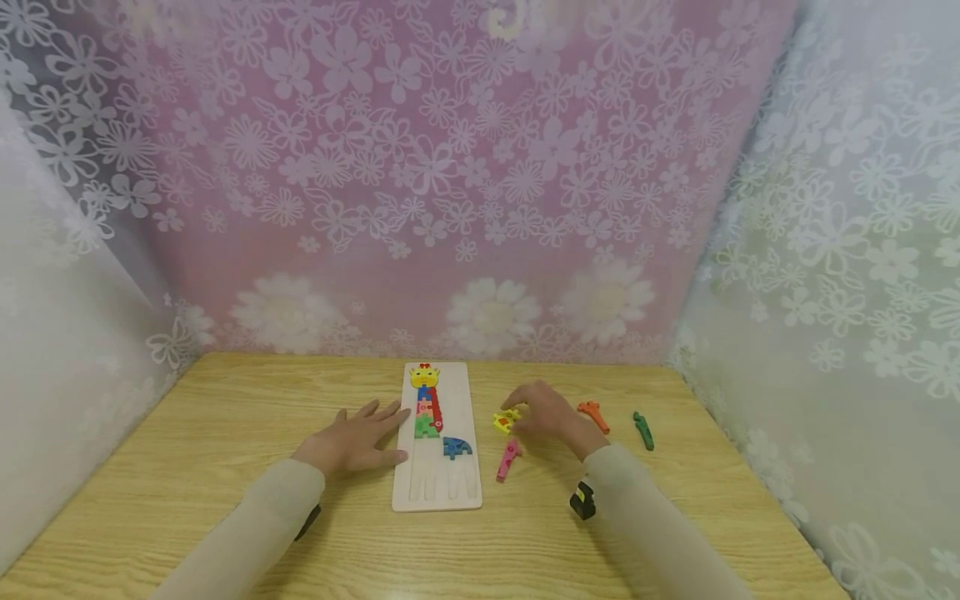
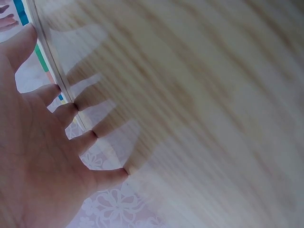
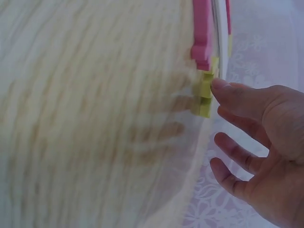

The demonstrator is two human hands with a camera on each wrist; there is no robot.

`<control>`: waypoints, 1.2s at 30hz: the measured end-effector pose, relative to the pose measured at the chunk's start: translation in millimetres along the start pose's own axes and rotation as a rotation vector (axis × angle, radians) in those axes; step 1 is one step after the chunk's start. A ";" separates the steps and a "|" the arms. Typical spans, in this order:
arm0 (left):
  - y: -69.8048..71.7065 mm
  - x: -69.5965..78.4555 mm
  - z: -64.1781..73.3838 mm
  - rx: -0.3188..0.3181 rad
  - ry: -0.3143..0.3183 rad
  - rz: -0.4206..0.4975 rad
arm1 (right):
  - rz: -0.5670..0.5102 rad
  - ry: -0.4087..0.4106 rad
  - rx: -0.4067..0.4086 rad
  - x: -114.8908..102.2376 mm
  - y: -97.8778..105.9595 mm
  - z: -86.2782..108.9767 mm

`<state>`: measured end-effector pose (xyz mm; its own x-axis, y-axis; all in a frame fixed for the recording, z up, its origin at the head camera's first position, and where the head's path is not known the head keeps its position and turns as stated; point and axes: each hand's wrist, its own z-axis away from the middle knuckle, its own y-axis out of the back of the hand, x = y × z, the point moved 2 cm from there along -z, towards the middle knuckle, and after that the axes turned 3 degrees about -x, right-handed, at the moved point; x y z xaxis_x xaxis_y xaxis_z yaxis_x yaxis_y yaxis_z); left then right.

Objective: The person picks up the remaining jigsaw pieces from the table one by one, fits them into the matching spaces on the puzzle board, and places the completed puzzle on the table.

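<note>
Pale long sleeves (image 1: pixel 247 529) lay nearest the camera; a black wrist device (image 1: pixel 582 500) at the right cuff bore a yellow mark too small to read. Left hand (image 1: pixel 352 440): grip open, fingers spread at the left edge of a smooth, round-cornered, pale puzzle board (image 1: pixel 452 392). Right hand (image 1: pixel 551 412): thumb and fingers bent about a yellow piece (image 1: pixel 504 422), right of the board on the wood-grained bench (image 1: pixel 525 550); could not tell whether the grip pinched it. Pink piece (image 1: pixel 507 461) just beside; slender orange piece (image 1: pixel 595 416) and green piece (image 1: pixel 643 431) farther right. Board carried a yellow animal-face piece (image 1: pixel 424 377), interlocked coloured pieces (image 1: pixel 427 427), a curved blue piece (image 1: pixel 457 447) and pale recesses (image 1: pixel 429 487). White-flowered pink cloth (image 1: pixel 375 167) stood behind.
</note>
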<state>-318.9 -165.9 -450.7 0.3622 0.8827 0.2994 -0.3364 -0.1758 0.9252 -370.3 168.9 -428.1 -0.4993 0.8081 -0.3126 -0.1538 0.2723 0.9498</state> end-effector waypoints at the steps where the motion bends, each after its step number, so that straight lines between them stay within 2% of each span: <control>1: -0.1 0.3 0.1 0.001 -0.004 0.002 | 0.011 0.004 0.001 0.8 -1.2 -0.3; 6: -0.3 0.4 0.4 0.001 -0.006 -0.002 | 0.026 0.025 0.002 4.2 -4.8 -1.5; 15: 0.6 -0.6 0.6 0.006 -0.003 -0.012 | 0.033 -0.007 0.009 4.0 -7.0 -1.1; 18: 0.8 0.0 1.1 0.002 0.000 -0.014 | 0.022 0.041 0.016 4.6 -7.9 -0.9; 23: 1.3 2.0 3.1 -0.005 -0.001 -0.005 | -0.033 0.179 0.035 9.6 -9.8 -0.6; 26: 1.3 2.2 3.2 -0.005 -0.001 -0.006 | -0.043 0.206 0.048 12.4 -11.7 -1.7; 33: 2.2 2.8 2.7 -0.001 -0.011 -0.006 | -0.105 0.146 0.076 12.1 -13.1 -1.3; 36: 2.0 2.1 2.1 -0.002 -0.013 -0.010 | -0.154 0.172 0.114 8.0 -11.5 0.5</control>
<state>-316.9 -165.3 -447.7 0.3769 0.8787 0.2929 -0.3347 -0.1656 0.9276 -372.2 172.5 -441.5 -0.6164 0.6544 -0.4379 -0.1475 0.4504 0.8806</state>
